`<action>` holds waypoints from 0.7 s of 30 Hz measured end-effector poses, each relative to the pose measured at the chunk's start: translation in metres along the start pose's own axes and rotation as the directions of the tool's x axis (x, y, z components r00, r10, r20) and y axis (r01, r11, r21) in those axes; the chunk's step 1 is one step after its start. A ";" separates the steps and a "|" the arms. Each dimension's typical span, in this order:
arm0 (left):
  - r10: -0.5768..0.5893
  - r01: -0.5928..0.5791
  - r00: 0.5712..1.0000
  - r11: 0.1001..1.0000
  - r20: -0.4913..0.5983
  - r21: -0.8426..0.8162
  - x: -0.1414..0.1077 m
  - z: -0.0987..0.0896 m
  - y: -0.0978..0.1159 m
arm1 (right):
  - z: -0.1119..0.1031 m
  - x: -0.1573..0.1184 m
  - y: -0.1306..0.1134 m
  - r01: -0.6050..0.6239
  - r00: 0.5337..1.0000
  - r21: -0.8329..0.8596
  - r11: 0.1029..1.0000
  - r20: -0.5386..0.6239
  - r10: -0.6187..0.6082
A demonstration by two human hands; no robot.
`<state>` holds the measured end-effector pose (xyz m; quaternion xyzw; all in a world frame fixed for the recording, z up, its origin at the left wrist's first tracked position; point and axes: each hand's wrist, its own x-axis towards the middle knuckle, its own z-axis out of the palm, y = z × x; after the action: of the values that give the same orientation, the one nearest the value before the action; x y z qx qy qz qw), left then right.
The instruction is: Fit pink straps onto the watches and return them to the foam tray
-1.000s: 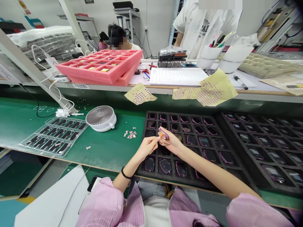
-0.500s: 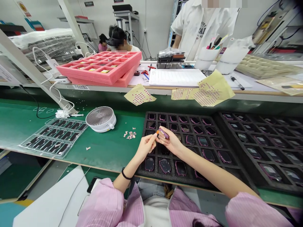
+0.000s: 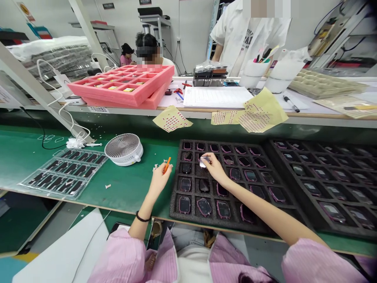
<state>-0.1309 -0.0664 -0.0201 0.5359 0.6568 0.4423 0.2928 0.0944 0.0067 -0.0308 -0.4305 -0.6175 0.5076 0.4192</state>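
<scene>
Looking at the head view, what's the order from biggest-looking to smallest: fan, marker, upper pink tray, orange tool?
1. Upper pink tray
2. Fan
3. Marker and orange tool, too close to rank: the left hand hides part of the orange tool.

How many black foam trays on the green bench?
2: one tray beneath the right hand, and a second tray beside it, farther right. Any stacked underneath would be hidden.

head-worn view, facing forward and down
</scene>
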 end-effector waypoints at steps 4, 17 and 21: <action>-0.034 0.030 0.999 0.959 0.009 0.281 0.006 -0.017 -0.018 | 0.001 -0.003 0.005 0.088 0.996 -0.243 0.966 0.041 -0.080; -0.032 0.017 0.994 0.989 0.102 0.150 0.005 -0.003 -0.012 | -0.074 -0.021 0.022 0.218 0.974 -0.890 0.401 0.169 -0.154; 0.066 -0.074 0.976 0.997 0.207 0.033 -0.005 0.006 0.005 | -0.077 -0.018 0.020 0.268 0.963 -0.787 0.556 0.207 -0.172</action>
<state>-0.1218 -0.0689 -0.0185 0.6072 0.6125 0.3813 0.3327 0.1756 0.0120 -0.0414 -0.4655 -0.8502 0.1370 0.2042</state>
